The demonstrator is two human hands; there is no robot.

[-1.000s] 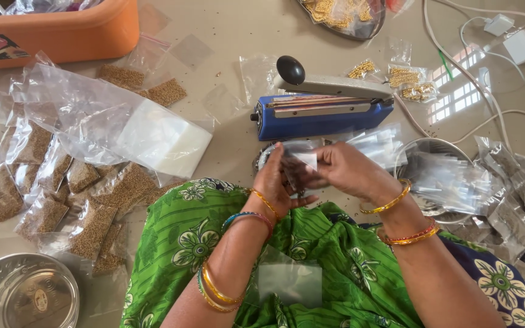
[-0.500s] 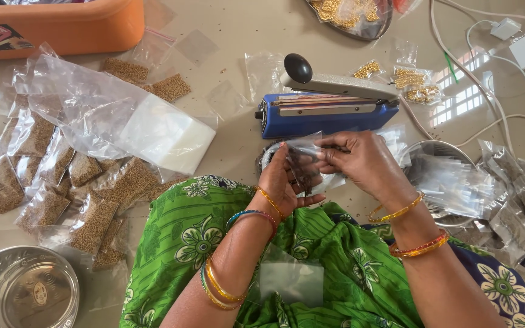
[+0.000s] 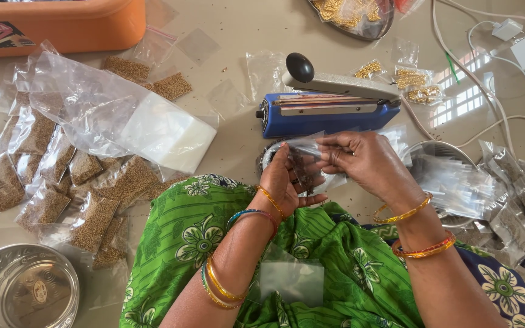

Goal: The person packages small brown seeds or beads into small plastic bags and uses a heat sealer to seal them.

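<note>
1. Left hand and right hand both pinch one small clear pouch holding dark seeds; each grip closed on it, held above the lap, just in front of the blue heat sealer.
2. Filled seed packets piled on the floor at left, flat and brownish.
3. White stack of empty bags inside a big clear plastic bag, beside them.
4. Orange tub top left with a colourful label.
5. Steel bowl bottom left.
6. One empty clear bag lies on the green lap.
</note>
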